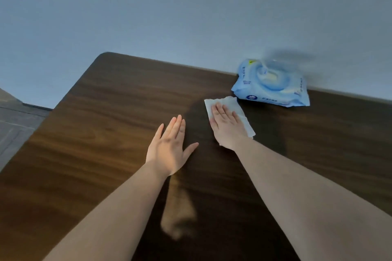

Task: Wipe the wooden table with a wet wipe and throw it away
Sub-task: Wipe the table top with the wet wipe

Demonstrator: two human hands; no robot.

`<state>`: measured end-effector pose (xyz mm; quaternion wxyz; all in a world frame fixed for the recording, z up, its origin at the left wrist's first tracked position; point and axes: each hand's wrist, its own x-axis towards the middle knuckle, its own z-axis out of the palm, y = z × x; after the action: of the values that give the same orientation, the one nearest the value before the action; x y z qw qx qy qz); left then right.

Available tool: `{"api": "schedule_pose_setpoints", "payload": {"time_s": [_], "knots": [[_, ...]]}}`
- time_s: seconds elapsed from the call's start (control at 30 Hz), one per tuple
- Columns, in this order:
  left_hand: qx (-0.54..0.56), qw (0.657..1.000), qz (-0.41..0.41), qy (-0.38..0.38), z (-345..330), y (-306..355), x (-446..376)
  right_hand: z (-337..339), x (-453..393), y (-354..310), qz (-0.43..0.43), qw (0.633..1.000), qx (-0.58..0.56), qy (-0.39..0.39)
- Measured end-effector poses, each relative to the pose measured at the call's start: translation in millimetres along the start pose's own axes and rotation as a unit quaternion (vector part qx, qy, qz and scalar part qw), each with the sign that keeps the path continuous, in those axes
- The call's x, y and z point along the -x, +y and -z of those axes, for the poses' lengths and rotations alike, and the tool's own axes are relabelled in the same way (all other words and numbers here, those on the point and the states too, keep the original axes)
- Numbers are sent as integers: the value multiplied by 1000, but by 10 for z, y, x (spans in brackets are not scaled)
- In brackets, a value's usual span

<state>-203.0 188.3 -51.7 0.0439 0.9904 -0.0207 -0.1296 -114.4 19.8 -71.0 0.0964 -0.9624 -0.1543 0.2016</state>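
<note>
- The right hand (225, 125) lies flat, fingers spread, pressing the white rectangular wet wipe (230, 112) onto the dark wooden table (106, 123); no closed grip.
- The left hand (169, 144) rests open and empty beside it.
- Risk, as I judge it: pinned only by the palm, the wipe could bunch or slip mid-stroke.
- The light-blue plastic wipes pack (271, 85) sits just beyond, flap apparently raised; remaining sheets may dry out.

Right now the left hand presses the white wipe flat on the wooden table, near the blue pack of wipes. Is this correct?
Not quite: the head view shows the right hand pressing the white wipe flat on the wooden table, near the blue pack of wipes. The left hand lies flat on bare wood.
</note>
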Motion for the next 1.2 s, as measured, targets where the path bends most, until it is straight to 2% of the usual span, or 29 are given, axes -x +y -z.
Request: {"api": "schedule_pose_setpoints", "payload": {"time_s": [0.33,0.6,0.73,0.87,1.03,1.2], "knots": [[-22,985,-154,-74,0,2152,-478,207,1174,2223,-152,987,-37,39],[-30,966,-248,-71,-282,3624,-523,284,2000,3778,-274,959,-47,56],[-69,964,-246,-79,-451,3873,-508,296,2273,4262,-323,943,-52,60],[-80,965,-237,-75,-439,3895,-511,321,2384,4459,-353,927,-95,83],[-73,965,-240,-76,-446,3890,-509,316,2356,4448,-365,922,-102,84],[-36,957,-267,-107,-388,3784,-531,307,2216,4167,-358,926,-98,75]]}}
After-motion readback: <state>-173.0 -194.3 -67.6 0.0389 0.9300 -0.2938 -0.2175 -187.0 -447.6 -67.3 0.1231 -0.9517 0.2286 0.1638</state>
